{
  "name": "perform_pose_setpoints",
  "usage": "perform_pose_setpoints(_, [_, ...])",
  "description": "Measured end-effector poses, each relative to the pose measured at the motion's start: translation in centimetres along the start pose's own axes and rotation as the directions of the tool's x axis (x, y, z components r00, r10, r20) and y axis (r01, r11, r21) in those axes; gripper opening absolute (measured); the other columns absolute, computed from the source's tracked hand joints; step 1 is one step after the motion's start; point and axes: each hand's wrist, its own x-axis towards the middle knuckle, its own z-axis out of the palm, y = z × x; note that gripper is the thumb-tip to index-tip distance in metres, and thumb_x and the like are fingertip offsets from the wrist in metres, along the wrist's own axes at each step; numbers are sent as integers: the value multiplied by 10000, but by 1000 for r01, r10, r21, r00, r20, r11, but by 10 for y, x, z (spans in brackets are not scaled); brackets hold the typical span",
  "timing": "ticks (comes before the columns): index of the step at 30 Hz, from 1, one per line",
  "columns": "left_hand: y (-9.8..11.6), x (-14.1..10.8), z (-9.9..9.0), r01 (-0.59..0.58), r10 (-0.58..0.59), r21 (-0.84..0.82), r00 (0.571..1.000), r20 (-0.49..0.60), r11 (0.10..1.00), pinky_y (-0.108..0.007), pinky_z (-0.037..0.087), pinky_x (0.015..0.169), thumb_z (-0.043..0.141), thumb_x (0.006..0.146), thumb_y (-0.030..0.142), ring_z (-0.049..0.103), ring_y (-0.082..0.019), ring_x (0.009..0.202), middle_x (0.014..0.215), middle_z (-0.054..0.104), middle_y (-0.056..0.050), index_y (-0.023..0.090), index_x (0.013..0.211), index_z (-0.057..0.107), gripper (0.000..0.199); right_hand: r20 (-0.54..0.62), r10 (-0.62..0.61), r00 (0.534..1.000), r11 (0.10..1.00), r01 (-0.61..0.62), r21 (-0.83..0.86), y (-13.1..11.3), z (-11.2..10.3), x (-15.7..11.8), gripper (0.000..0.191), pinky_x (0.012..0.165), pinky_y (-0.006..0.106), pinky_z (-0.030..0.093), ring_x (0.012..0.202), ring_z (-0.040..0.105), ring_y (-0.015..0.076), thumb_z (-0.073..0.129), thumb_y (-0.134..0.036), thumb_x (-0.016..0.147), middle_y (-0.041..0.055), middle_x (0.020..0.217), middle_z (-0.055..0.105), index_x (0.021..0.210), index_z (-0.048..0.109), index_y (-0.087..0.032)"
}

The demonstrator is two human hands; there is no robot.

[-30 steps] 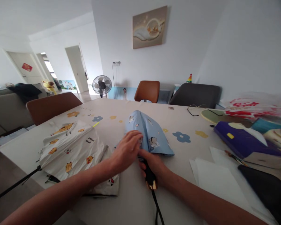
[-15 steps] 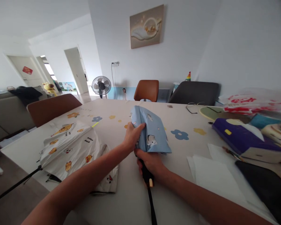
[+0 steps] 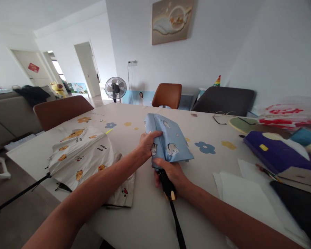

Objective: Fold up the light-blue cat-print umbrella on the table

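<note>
A folded blue umbrella (image 3: 168,138) with cartoon animal prints is held over the table, its black handle and strap pointing toward me. My left hand (image 3: 148,142) grips the left side of its cloth, thumb lying across a fold. Lower down, my right hand (image 3: 171,174) is wrapped round the umbrella where the cloth meets the black handle; some of its fingers are hidden beneath. Left of my forearm lies a white umbrella (image 3: 90,155) with yellow duck prints, loosely collapsed, its black shaft reaching past the table edge.
The white table (image 3: 155,214) carries flower decals. On its right are papers (image 3: 243,190), a black flat item (image 3: 295,204), a purple tissue box (image 3: 272,152), eyeglasses (image 3: 220,117) and a plastic bag (image 3: 287,112). Chairs (image 3: 167,95) and a fan (image 3: 115,88) stand beyond.
The view has tilted down slightly and turned a little left. Both hands keep hold of the blue umbrella, and my left thumb now lies flatter across its cloth.
</note>
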Motion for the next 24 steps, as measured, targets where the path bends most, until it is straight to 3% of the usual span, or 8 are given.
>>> perform_pose_setpoints(4, [1,5,-3,12,-11,21,999,-53,1000,-311,507,538,690,562,214,590,-171,531,614,612,-47,113,778,580,263,52,-30,998,978,18,207,-1,-4,5,210,578,322,569,666,652,190,631,-279,700,49,728,650,851,597,-138])
perform_pose_setpoints(7, [1,6,-5,104,-102,31,993,-61,994,-337,509,525,690,571,244,576,-175,503,593,598,-43,113,804,569,292,149,-15,989,938,-38,344,1,-8,9,252,777,336,546,892,620,193,644,-247,705,65,908,648,929,615,-135])
perform_pose_setpoints(9, [0,7,-6,170,-168,33,984,-56,985,-332,505,508,692,575,253,566,-172,483,575,588,-39,116,808,565,298,201,19,979,913,-99,395,3,-9,11,249,825,340,525,944,598,190,629,-236,722,70,945,645,946,620,-128])
perform_pose_setpoints(14, [-1,8,-8,218,-217,14,974,-57,976,-259,481,481,709,571,226,569,-151,489,559,576,-26,118,812,565,301,142,18,990,912,-74,403,4,-7,11,250,803,377,534,928,599,201,655,-234,701,69,950,652,926,633,-128])
perform_pose_setpoints(19, [-5,11,-9,184,-177,73,980,-96,980,-290,486,488,690,589,219,561,-157,474,565,579,-35,105,816,569,282,38,-9,999,908,-8,418,4,-3,9,238,781,377,541,824,625,186,673,-202,676,56,860,663,895,637,-119])
perform_pose_setpoints(24, [-8,13,-10,191,-181,100,979,-96,977,-298,488,492,686,584,222,574,-172,489,560,587,-40,100,831,576,297,156,16,988,901,-82,426,2,-4,7,231,693,384,563,814,641,204,615,-197,724,74,898,662,943,611,-125])
